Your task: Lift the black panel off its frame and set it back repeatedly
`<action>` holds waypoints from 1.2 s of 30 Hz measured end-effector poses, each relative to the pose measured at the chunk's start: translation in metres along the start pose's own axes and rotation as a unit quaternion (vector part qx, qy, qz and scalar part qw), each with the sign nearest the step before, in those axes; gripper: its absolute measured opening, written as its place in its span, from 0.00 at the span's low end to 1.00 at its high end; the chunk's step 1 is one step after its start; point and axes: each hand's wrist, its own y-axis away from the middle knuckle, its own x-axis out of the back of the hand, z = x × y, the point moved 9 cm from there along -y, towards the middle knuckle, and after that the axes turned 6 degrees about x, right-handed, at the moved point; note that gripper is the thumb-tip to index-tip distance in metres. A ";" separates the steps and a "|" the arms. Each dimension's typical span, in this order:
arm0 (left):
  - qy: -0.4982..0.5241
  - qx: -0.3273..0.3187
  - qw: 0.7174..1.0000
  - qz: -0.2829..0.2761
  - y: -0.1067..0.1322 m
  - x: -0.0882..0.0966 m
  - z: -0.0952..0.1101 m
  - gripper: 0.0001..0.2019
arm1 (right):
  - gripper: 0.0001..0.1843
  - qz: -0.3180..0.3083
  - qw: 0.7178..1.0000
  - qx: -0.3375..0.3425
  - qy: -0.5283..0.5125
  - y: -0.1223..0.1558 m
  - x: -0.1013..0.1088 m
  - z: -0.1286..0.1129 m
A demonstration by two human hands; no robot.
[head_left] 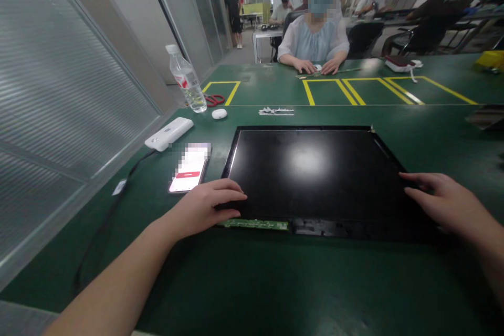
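A black flat display panel (315, 168) lies face up on the green table, with a green circuit strip (255, 224) along its near edge. My left hand (207, 205) rests on the panel's near left corner, its fingers stretched out and lying flat. At the panel's near right corner is my right hand (444, 202), fingers extended flat on the surface. Neither hand holds anything.
A phone (189, 174), a white power bank (169, 133) with a black cable, a water bottle (188, 80), red scissors (214, 99) and a white earbud case (219, 113) lie left of the panel. Small metal parts (275, 111) lie behind it. A person (315, 37) sits opposite.
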 end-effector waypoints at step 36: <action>0.000 -0.012 1.000 -0.012 -0.001 -0.001 0.008 0.08 | 0.32 -0.004 1.000 0.028 0.009 -0.002 -0.001 -0.001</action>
